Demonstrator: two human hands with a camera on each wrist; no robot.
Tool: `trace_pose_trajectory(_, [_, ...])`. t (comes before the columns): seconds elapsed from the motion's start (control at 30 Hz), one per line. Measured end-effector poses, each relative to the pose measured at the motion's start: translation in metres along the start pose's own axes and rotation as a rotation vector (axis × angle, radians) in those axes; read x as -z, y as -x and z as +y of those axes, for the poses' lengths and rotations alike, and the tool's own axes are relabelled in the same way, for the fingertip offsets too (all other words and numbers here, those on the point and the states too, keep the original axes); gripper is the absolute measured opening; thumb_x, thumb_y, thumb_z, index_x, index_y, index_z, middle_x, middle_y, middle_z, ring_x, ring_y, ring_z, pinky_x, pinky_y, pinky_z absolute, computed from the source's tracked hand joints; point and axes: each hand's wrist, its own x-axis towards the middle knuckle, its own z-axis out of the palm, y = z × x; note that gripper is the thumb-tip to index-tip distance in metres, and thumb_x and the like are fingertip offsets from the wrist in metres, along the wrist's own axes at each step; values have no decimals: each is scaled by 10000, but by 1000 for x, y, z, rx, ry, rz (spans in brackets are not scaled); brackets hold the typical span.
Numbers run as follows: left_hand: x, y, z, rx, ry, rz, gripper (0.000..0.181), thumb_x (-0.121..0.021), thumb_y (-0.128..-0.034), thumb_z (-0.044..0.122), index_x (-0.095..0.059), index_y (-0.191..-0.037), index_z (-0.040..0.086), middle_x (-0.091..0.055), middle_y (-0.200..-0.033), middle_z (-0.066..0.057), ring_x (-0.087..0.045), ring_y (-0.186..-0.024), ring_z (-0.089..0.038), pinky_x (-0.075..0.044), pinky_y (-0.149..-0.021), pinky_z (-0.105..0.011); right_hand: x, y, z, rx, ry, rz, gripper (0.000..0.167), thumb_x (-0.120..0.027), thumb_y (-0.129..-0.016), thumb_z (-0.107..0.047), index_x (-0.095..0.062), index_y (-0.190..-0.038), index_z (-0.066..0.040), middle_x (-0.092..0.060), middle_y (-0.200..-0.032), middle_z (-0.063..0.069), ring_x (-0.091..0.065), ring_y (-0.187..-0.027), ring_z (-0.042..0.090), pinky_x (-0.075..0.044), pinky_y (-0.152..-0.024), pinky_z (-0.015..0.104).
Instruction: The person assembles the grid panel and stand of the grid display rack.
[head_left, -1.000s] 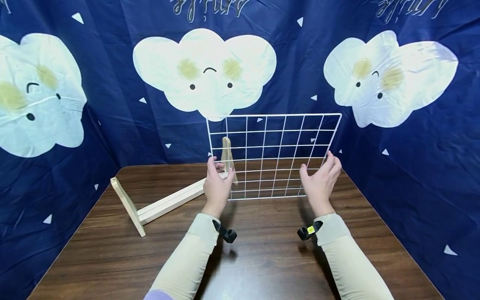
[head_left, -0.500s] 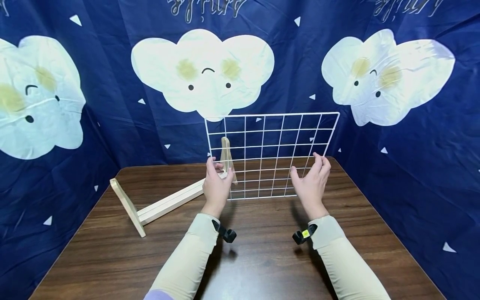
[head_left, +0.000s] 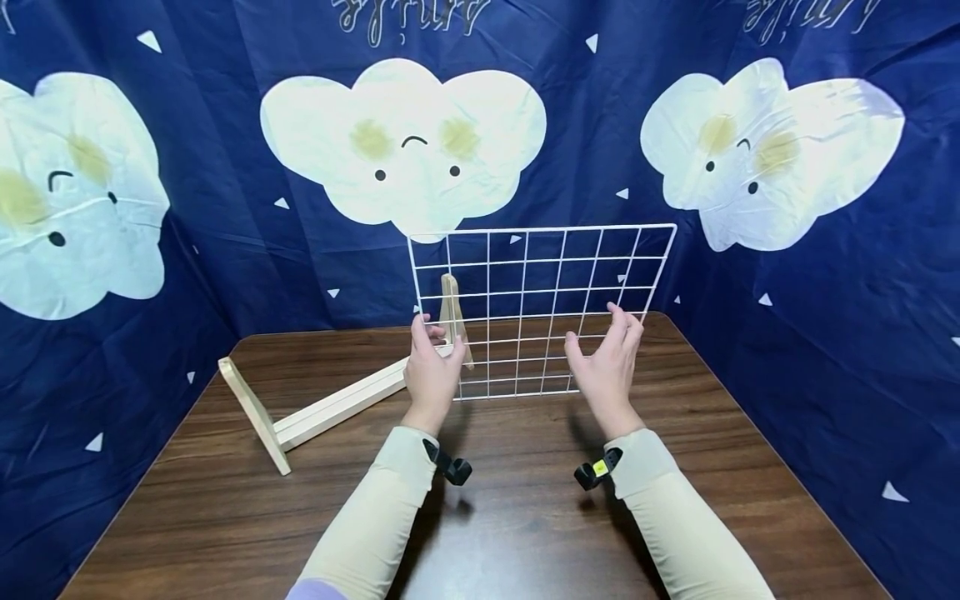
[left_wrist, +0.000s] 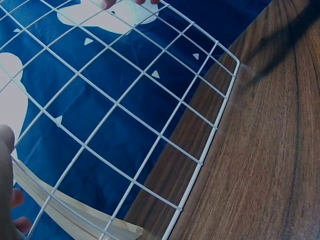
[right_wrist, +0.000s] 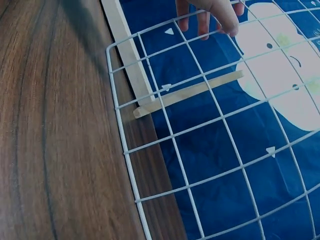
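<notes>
A white wire grid [head_left: 522,312] is upright and tilted a little in front of the wooden stand [head_left: 345,404]. At its left edge my left hand [head_left: 432,379] grips the wires; its fingertips show behind them at the lower left in the left wrist view. My right hand [head_left: 606,375] is at the lower right part of the grid, thumb and fingers spread apart, inside the right edge. In the right wrist view the grid [right_wrist: 223,117] fills much of the picture, and my left hand [right_wrist: 217,14] is at its top. Finger contact on the right is unclear.
The stand has two upright end pieces, the left one [head_left: 255,415] at the table's left and the other [head_left: 450,308] partly behind the grid. A dark blue curtain [head_left: 585,150] with cloud prints surrounds the back and sides of the wooden table [head_left: 510,517].
My right hand has moved left across the grid, away from its right edge. The grid and my left hand have stayed nearly in place.
</notes>
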Motion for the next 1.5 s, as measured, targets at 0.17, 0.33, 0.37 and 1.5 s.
trace_pose_trajectory(0.17, [1,-1,-1,4,-19,-10,593,-759,-841,247,-458,-1337,122,-672,-1020,7,-712,-899,-250,-490,-576,-479,-5,-1,-10,21,-10,-21,764,-770,-814,-265,-411,-1455,-55,-398,-1335,220,-431,-1232,361,-385,-1005,480])
trace_pose_trajectory(0.33, [1,-1,0,23,-24,-31,595,-746,-850,257,-455,-1350,118,-663,-1033,21,-707,-901,-239,-490,-576,-473,-11,-4,-18,32,-56,-41,764,-769,-813,-254,-409,-1453,-42,-421,-1309,229,-465,-1166,338,-412,-962,450])
trace_pose_trajectory(0.37, [1,-1,0,24,-23,-33,594,-745,-850,256,-456,-1350,118,-662,-1034,23,-706,-898,-236,-488,-573,-471,-12,-5,-19,31,-64,-43,770,-771,-811,-250,-406,-1456,-38,-425,-1310,229,-467,-1165,335,-413,-965,445])
trace_pose_trajectory(1.5, [1,0,0,5,-15,-15,582,-747,-834,235,-460,-1326,114,-673,-1010,14,-712,-890,-229,-488,-570,-480,-21,-26,-35,-147,-171,-157,845,-754,-868,-252,-263,-1556,-225,-661,-1174,51,-686,-1005,302,-515,-741,465])
